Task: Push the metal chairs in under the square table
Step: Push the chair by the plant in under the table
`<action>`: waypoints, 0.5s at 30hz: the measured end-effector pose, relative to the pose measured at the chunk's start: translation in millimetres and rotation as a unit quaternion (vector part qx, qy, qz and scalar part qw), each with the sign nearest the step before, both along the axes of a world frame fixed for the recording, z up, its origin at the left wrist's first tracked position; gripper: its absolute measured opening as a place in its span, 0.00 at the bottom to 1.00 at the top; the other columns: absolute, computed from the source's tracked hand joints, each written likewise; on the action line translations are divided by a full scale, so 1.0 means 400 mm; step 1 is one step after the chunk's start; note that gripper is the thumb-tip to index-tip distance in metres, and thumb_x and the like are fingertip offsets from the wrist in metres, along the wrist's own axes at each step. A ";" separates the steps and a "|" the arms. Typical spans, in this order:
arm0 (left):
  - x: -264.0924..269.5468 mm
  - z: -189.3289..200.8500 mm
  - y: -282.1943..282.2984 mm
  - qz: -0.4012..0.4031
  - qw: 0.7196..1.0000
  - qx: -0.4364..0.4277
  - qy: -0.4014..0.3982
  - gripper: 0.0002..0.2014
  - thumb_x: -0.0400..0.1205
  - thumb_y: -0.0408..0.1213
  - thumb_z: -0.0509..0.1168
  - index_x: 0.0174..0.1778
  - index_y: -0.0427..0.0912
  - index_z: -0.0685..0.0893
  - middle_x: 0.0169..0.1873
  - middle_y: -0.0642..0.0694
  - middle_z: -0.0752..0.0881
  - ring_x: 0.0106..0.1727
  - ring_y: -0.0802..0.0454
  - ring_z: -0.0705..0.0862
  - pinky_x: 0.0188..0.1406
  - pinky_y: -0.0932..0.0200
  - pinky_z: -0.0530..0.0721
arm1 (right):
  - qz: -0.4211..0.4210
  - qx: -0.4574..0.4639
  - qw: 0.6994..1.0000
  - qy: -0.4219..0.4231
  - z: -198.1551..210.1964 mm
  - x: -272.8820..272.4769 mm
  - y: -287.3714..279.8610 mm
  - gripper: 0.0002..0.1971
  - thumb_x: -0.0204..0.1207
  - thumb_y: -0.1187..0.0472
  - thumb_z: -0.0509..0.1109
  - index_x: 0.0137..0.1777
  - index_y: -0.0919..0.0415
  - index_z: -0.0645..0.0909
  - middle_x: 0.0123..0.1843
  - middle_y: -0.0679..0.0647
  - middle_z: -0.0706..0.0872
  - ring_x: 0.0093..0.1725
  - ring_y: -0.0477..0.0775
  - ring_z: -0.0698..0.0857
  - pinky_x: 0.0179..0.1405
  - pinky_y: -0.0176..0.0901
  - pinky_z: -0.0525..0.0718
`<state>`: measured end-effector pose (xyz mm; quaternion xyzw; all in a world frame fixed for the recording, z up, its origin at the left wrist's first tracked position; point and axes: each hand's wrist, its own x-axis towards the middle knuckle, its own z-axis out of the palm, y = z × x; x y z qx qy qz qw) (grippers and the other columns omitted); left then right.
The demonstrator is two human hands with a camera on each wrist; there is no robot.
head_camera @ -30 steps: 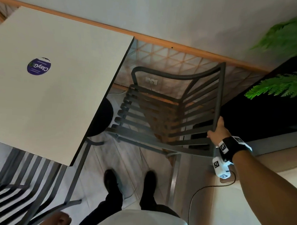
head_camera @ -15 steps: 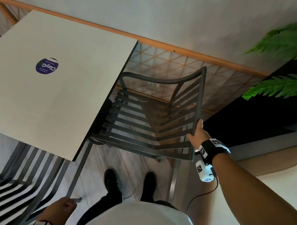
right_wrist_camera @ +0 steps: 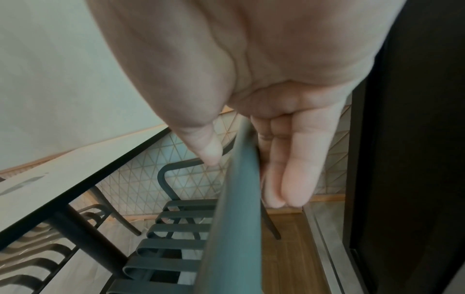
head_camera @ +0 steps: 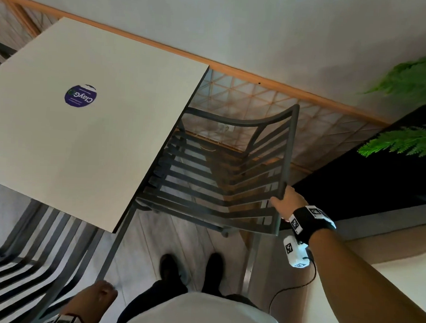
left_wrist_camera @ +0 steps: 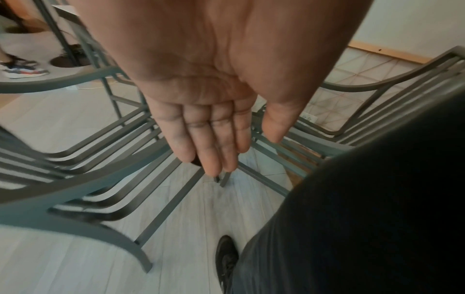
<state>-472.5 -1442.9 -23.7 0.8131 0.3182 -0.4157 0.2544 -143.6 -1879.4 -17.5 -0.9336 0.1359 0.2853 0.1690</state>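
Note:
The square white table [head_camera: 85, 143] carries a round purple sticker. To its right stands a grey slatted metal chair [head_camera: 218, 186] with the front of its seat tucked under the table's edge. My right hand [head_camera: 284, 201] holds the near end of the backrest's top rail. In the right wrist view that rail [right_wrist_camera: 236, 218] runs between the thumb and the fingers of my right hand [right_wrist_camera: 241, 179]. A second metal chair [head_camera: 24, 270] stands at the lower left, partly under the table. My left hand [head_camera: 98, 296] hangs beside it, empty, with its fingers [left_wrist_camera: 214, 151] straight.
A black planter [head_camera: 376, 193] with green fern fronds [head_camera: 403, 140] stands close behind the right chair. A wall with a wooden rail and lattice panel runs along the far side. My feet [head_camera: 190, 270] are on the pale floor between the chairs. Other people's shoes [left_wrist_camera: 25, 69] show beyond the table.
The right chair has slid left toward the table with my right hand on its back, and its seat front now sits under the edge. My left hand has come up into view.

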 end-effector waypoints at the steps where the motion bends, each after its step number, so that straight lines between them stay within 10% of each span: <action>1: 0.015 -0.008 0.008 -0.011 1.000 -0.004 0.004 0.07 0.85 0.49 0.64 0.49 0.51 0.84 0.49 0.46 0.89 0.53 0.47 0.88 0.55 0.55 0.82 | 0.010 -0.007 1.000 -0.001 0.017 -0.012 -0.003 0.31 0.80 0.44 0.68 0.77 0.61 0.69 0.67 0.65 0.84 0.62 0.69 0.84 0.58 0.56 0.84; 15: 0.346 -0.019 -0.113 -0.202 0.976 -0.050 -0.070 0.12 0.86 0.53 0.62 0.62 0.52 0.81 0.58 0.47 0.88 0.59 0.45 0.85 0.61 0.50 0.82 | 0.037 -0.052 0.998 -0.030 0.088 -0.057 -0.018 0.18 0.78 0.42 0.63 0.56 0.56 0.82 0.54 0.58 0.89 0.47 0.62 0.86 0.50 0.55 0.87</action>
